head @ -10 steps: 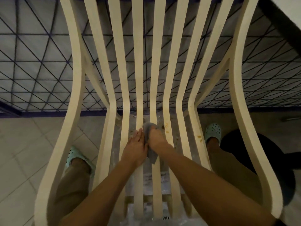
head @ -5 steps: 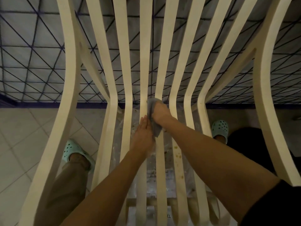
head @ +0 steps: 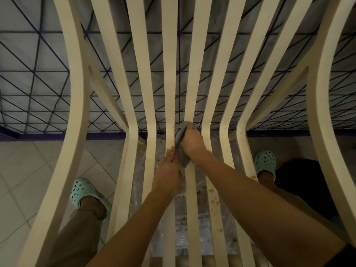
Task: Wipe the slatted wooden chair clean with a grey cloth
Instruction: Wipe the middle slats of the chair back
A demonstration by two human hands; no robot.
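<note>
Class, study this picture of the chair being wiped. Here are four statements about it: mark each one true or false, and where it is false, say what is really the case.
1. The right hand grips the grey cloth against a slat of the chair. True.
2. The left hand holds a second cloth. False: it holds nothing, and its fingers lie straight along a slat beside the grey cloth.
3. Yellowish spots show on a slat to the right of the hands. True.
4. The person wears black boots. False: the feet are in pale green clogs with holes.
</note>
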